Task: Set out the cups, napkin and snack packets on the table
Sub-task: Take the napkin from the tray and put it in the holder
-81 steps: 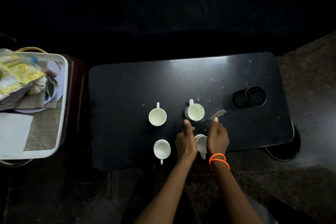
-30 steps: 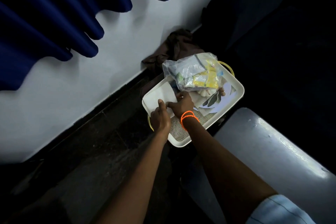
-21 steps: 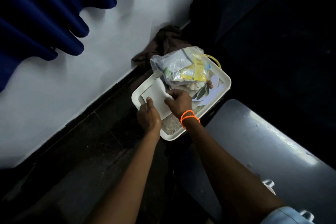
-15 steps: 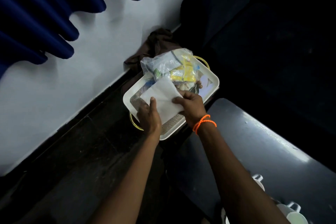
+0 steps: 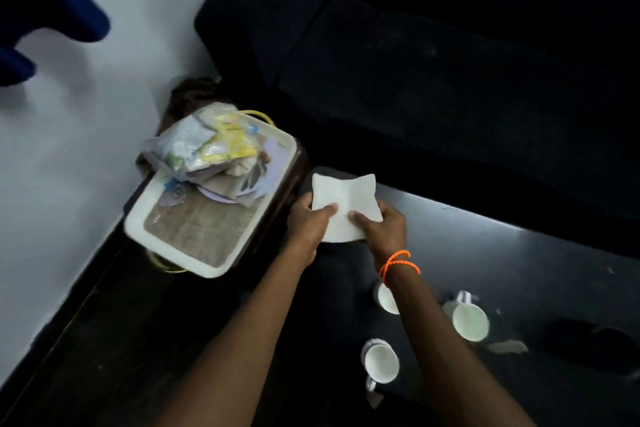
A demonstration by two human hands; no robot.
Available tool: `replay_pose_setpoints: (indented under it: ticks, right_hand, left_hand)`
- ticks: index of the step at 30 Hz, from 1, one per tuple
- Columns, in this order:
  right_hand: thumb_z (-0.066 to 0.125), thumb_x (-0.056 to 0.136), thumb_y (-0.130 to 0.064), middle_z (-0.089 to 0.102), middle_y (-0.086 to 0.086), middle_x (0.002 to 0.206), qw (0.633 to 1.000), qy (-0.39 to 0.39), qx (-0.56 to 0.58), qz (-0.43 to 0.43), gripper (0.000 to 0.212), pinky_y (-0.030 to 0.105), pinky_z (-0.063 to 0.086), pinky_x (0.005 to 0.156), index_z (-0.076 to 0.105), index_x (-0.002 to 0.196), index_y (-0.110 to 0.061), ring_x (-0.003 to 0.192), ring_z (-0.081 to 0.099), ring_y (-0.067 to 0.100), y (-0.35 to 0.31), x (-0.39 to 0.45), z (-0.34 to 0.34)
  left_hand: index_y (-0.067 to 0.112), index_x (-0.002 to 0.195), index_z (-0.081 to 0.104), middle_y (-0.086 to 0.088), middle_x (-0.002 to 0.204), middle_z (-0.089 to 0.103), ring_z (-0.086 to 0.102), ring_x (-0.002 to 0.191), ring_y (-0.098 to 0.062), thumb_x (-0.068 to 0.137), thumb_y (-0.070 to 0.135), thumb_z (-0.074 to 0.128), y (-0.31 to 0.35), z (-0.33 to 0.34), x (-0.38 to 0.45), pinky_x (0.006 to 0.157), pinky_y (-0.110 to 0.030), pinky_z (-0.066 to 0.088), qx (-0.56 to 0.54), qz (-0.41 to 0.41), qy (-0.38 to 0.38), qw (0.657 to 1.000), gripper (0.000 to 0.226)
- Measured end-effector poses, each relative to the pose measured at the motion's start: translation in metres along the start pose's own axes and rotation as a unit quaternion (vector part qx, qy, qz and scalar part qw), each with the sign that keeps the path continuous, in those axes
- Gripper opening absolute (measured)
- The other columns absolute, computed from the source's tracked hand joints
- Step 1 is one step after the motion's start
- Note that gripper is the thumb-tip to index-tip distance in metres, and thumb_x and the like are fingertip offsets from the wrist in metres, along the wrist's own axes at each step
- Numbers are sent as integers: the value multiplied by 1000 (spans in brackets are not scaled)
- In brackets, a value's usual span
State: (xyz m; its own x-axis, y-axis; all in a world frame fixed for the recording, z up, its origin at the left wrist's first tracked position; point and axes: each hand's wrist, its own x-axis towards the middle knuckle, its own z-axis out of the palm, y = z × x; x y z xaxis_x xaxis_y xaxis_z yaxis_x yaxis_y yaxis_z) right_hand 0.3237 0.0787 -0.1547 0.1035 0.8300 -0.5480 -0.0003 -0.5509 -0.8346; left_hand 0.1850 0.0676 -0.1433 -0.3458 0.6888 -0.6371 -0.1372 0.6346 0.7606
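A white napkin [image 5: 344, 199] hangs over the left end of the black table [image 5: 485, 253]. My left hand [image 5: 308, 224] pinches its lower left edge and my right hand [image 5: 384, 229], with an orange band at the wrist, pinches its lower right. Three white cups show on the table: one [image 5: 381, 362] at the near edge, one [image 5: 469, 319] further right, and one [image 5: 385, 296] partly hidden behind my right forearm. A clear bag of snack packets [image 5: 204, 147] lies in the white tray [image 5: 138, 222] to the left.
The tray stands on a low dark stand beside the table, near a white wall [image 5: 69, 135] with a blue curtain [image 5: 45, 3] above. A dark sofa [image 5: 433, 62] runs behind the table. A round dark recess [image 5: 588, 345] sits at the table's right.
Both hands lifted the napkin out of the tray and carried it right, over the table's left end. The view swung right, bringing the cups back into sight.
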Motion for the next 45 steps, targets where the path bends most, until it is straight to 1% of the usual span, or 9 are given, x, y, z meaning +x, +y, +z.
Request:
replay_pose_setpoints:
  ticks: [10,14,18,24,27,33,36,39,45]
  right_hand:
    - [82,78,-12,72,1,99,957,273,-86,-38,28,33,58,78,72,104,-14,86,66,14,32,-54,-204]
    - [82,72,-4,75,-2,93,943,323,-78,0,38,11,52,64,73,107,-16,88,72,21,48,-78,-284]
    - [76,70,6,75,12,100,911,395,-119,-14,40,37,59,82,75,107,-9,91,71,32,56,-98,-350]
    - [69,77,5,74,18,105,891,387,-236,20,44,33,53,86,74,118,-11,97,69,34,74,-117,-413]
    - [67,78,4,76,21,104,886,356,-294,46,43,42,56,88,76,117,-11,97,70,39,75,-119,-431]
    - [65,84,-2,73,22,118,875,261,-386,128,44,41,54,95,74,125,-15,111,68,40,63,-98,-455]
    - [64,85,-2,71,24,121,866,226,-412,170,46,41,53,97,72,128,-17,113,67,40,50,-81,-462]
    - [73,84,-9,69,21,127,870,253,-381,184,47,39,50,101,69,130,-14,118,65,37,41,-69,-468]
    - [83,74,-16,75,18,108,866,415,-253,118,36,38,54,90,74,107,-5,102,70,36,49,-69,-471]
  left_hand:
    - [19,117,69,1,107,77,74,97,-20,80,13,79,-50,194,-95,83,-37,62,165,52,-175,969,39]
    - [15,129,67,-7,115,77,74,101,-26,81,9,80,-79,266,-135,89,-41,62,187,27,-207,960,50]
    - [17,118,71,8,78,71,71,75,-14,78,12,80,-102,315,-170,74,-29,59,220,59,-222,948,41]
    - [15,94,72,-2,77,77,76,78,-21,84,0,74,-123,362,-205,84,-42,65,146,-79,-278,946,18]
    - [0,110,73,9,63,74,70,57,-2,86,-5,73,-132,376,-212,61,-21,62,106,-134,-281,944,24]
    - [-3,104,76,-22,100,78,73,85,-24,91,5,73,-136,391,-213,82,-34,64,92,-168,-284,940,16]
    - [6,80,69,-16,86,72,72,79,-24,99,16,67,-130,398,-210,62,-23,63,51,-190,-264,944,21]
    - [4,101,67,-13,87,70,71,78,-25,103,23,61,-124,402,-208,56,-22,62,15,-216,-232,948,21]
    - [-5,144,49,-28,150,50,57,133,-41,108,50,42,-122,402,-200,104,-48,56,-32,-270,-244,931,66]
